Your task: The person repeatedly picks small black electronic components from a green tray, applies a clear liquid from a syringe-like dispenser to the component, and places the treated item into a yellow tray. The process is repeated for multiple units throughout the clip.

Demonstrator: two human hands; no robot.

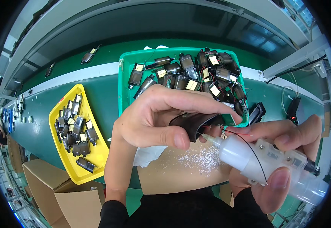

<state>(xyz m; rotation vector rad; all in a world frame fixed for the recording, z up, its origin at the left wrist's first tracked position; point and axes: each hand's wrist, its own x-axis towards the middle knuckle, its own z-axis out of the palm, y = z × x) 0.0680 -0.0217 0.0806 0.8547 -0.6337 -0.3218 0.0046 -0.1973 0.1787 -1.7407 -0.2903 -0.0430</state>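
Observation:
Curled round a dark, hollow plastic casing, my left hand is closed with its thumb below and fingers over the top. The casing's open end faces right. My right hand grips a translucent white, cylinder-shaped hand tool with screws in its body and a black part at its right end. Its narrow tip points at the casing's mouth; whether it touches inside is hidden. Thin red and black wires come out of the casing and lie across the tool.
Beyond my hands, a green tray holds many dark motor-like units with yellow pads. A yellow tray of similar units stands left, above an open cardboard box. White bits litter a brown sheet. A black device stands right.

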